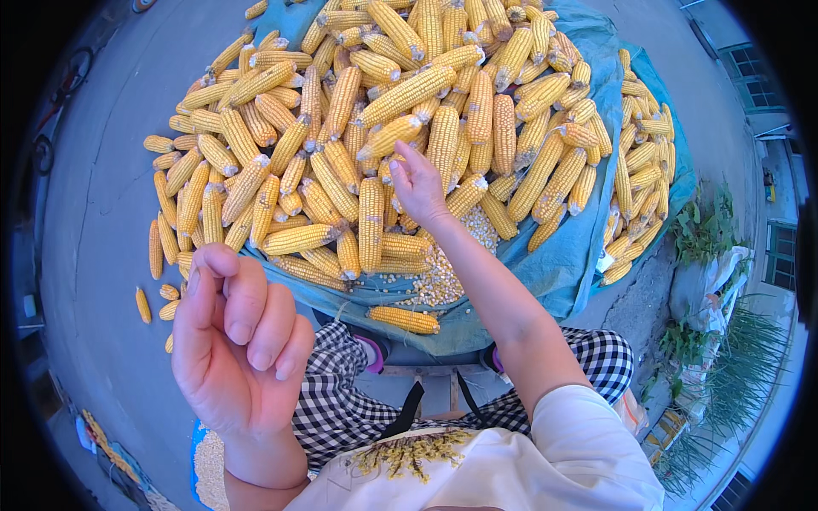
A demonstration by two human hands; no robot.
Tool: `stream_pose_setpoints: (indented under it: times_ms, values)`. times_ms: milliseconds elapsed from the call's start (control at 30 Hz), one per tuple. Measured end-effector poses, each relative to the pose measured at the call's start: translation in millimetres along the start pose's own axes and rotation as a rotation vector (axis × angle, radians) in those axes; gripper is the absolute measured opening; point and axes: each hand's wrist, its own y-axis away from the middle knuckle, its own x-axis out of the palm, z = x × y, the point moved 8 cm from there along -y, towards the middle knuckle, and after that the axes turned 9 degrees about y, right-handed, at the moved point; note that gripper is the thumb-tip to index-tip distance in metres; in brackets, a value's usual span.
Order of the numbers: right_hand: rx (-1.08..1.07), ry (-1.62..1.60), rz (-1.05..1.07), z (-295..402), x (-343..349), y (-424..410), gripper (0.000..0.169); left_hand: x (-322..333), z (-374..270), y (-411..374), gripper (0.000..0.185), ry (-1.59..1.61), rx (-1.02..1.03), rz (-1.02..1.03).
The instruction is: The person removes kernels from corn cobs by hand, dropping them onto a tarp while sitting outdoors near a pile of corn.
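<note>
My left hand [246,338] is raised close to the camera, palm toward me. Its fingers curl loosely, the thumb lies near the index finger, and the visible palm holds nothing. Farther forward, my right hand [418,185] reaches over a large heap of yellow corn cobs [342,102]. Its index fingertip meets the edge of one slanting corn cob [388,137] in view; whether they touch is unclear, and the other fingers are partly hidden. Below the right wrist, loose corn kernels [441,274] lie on a blue-green tarp [549,281]. One single cob [404,319] rests at the tarp's near edge.
A second pile of cobs [642,172] lies to the right. Several stray cobs [142,305] are on the concrete ground [96,243] at left. A blue-rimmed container of kernels [209,466] stands at lower left. Green plants [741,370] grow along the right side.
</note>
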Motion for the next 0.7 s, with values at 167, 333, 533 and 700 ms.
stream_pose_setpoints:
  times_ms: [167, 333, 533, 700]
  values:
    - [0.232, 0.527, -0.566, -64.1, -88.8, -23.9, 0.042, 1.7, 9.4, 0.4, 0.021, -0.014, -0.024, -0.047]
    - [0.560, 0.508, -0.298, -126.0, -103.4, -50.9, 0.049, 3.2, 14.5, 1.4, 0.020, -0.034, -0.055, -0.049]
    - [0.608, 0.407, -0.153, -135.9, -95.3, -64.8, 0.047, 3.6, 21.4, 1.7, 0.017, -0.076, -0.063, -0.073]
    - [0.641, -0.931, -0.023, -109.8, -68.7, -30.9, 0.032, 4.5, 23.8, -1.3, 0.023, -0.051, -0.080, 0.009]
